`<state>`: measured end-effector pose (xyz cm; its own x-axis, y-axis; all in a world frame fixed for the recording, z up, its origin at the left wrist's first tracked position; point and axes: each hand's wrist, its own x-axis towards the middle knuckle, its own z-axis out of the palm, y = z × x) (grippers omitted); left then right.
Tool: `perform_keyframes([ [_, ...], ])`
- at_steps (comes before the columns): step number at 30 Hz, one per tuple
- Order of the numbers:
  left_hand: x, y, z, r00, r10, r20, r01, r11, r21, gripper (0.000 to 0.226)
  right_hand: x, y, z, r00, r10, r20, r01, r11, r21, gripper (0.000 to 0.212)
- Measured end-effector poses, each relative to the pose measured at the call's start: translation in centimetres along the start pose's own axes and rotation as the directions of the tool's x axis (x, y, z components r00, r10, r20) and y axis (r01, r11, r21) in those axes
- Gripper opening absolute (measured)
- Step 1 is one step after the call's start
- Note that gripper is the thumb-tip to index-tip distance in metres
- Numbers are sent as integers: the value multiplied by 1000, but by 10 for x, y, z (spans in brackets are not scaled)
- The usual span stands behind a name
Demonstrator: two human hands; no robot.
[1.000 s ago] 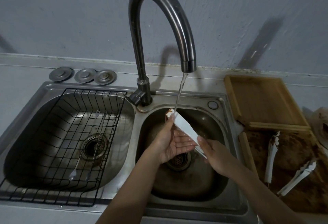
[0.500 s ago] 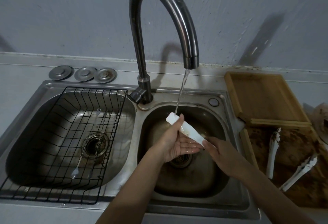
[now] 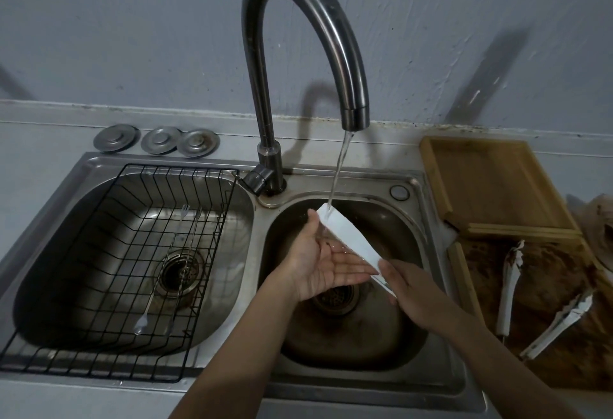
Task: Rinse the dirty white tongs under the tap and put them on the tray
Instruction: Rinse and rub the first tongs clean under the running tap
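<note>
White tongs (image 3: 348,236) slant over the right sink basin (image 3: 408,236), their upper end under the water stream from the tall dark tap (image 3: 331,37). My right hand (image 3: 414,292) grips their lower end. My left hand (image 3: 321,259) lies palm up beneath them with fingers spread, thumb against the upper end. Two dirty white tongs (image 3: 509,286) (image 3: 560,325) lie on a soiled wooden tray (image 3: 461,272) at the right. A cleaner wooden tray (image 3: 434,173) sits behind it against the wall.
The left basin holds a black wire rack (image 3: 99,335) with two long thin utensils (image 3: 162,269) in it. Three metal drain covers (image 3: 156,140) lie on the counter behind. A stained pale dish (image 3: 600,233) shows at the right edge.
The tongs' upper end has stayed under the stream while both hands shifted slightly. The brown dirt seen on the tip one second ago is gone.
</note>
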<state>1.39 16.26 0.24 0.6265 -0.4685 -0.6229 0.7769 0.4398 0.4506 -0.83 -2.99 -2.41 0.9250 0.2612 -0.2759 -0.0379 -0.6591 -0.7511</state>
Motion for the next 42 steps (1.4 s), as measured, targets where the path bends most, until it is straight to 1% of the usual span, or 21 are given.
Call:
perform_keyframes([
  [2,1,0,0,1000,-4,-5,4,1000,-6,104,1,-2,1,1000,2,-10,-2,1000,3,43],
  [3,1,-1,1,1000,2,-8,-2,1000,12,102,1,-3,1,1000,3,-11,-3,1000,5,42],
  [7,3,-3,-1,999,45,-28,-42,995,88,72,-2,-11,0,999,5,-38,-6,1000,-22,41],
  [9,4,-6,-5,995,73,-67,-64,990,125,52,-3,-14,0,996,25,-88,-38,988,-147,48],
  [11,6,-9,-11,977,148,-153,-128,983,132,33,-4,-18,-1,977,7,-212,-78,942,-326,58],
  [12,8,-10,-14,958,200,-206,-185,978,91,29,-5,-21,-1,961,-22,-275,-89,918,-387,64],
  [13,9,-11,-16,938,242,-246,-243,970,28,29,-6,-25,-2,947,-47,-318,-99,900,-425,70],
  [15,11,-14,-14,916,297,-271,-321,946,-48,37,-7,-33,-3,932,-67,-357,-116,877,-467,79],
  [17,14,-18,-8,897,335,-289,-357,934,-28,43,-8,-38,-2,929,-89,-359,-113,856,-505,84],
  [20,19,-22,-3,856,392,-338,-410,912,21,43,-9,-43,2,940,-120,-321,-80,834,-546,85],
  [22,20,-19,-6,844,411,-344,-425,904,36,47,-8,-43,4,943,-115,-313,-71,848,-525,85],
  [24,20,-16,-10,853,419,-313,-432,902,31,47,-8,-42,2,941,-101,-324,-74,870,-487,86],
  [27,21,-15,-11,861,390,-326,-419,908,-21,36,-8,-41,1,939,-109,-325,-71,866,-495,85],
  [29,22,-19,-8,866,376,-329,-393,919,16,28,-8,-39,1,943,-122,-309,-67,842,-536,84],
  [30,23,-23,-7,865,380,-327,-374,924,85,32,-8,-38,1,946,-121,-301,-68,834,-547,84],
  [31,25,-26,-5,863,388,-324,-356,921,155,41,-8,-36,1,949,-115,-294,-71,829,-554,84],
  [33,26,-28,-3,852,412,-325,-358,909,214,54,-9,-35,2,953,-110,-284,-70,828,-557,85],
  [37,27,-13,-13,833,483,-269,-475,875,100,74,-8,-38,3,946,-132,-296,-49,845,-533,84],
  [38,26,-10,-15,833,494,-251,-488,868,89,71,-7,-40,2,943,-138,-304,-49,844,-534,83],
  [40,24,-5,-17,821,510,-258,-517,855,45,39,-6,-43,0,938,-134,-318,-59,846,-530,82],
  [42,22,-3,-21,823,490,-287,-506,862,19,22,-5,-47,-3,939,-125,-319,-63,852,-519,80],
])
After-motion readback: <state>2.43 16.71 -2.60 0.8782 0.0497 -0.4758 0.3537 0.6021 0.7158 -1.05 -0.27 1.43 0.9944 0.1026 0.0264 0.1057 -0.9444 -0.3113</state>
